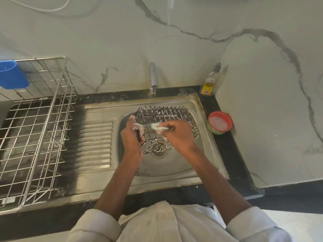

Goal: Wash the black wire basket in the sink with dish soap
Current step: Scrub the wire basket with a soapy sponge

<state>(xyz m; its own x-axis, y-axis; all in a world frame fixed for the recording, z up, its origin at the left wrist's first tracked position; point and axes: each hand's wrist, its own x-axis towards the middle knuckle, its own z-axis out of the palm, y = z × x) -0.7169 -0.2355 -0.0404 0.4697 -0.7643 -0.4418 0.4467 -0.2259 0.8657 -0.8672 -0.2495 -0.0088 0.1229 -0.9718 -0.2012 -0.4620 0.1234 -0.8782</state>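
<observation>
In the sink (183, 165), over the drain, the basket (167, 126) is gripped at its edge by the soapy left hand (132, 135) and scrubbed with a pad (158, 127) pinched in the right hand (180, 135); slippery wires could be dropped.

Soft, even light with a greenish-yellow cast fills the scene, brightest on the marble wall (192, 49). A dark shadow band falls across the sink's draining board (90, 145) beside the steel rack (35, 137). The tap (153, 79) carries a pale sheen. Wide-angle distortion bends the counter (232, 154) edges. The right hand (176, 135) is slightly motion-blurred; fine detail looks soft.
</observation>
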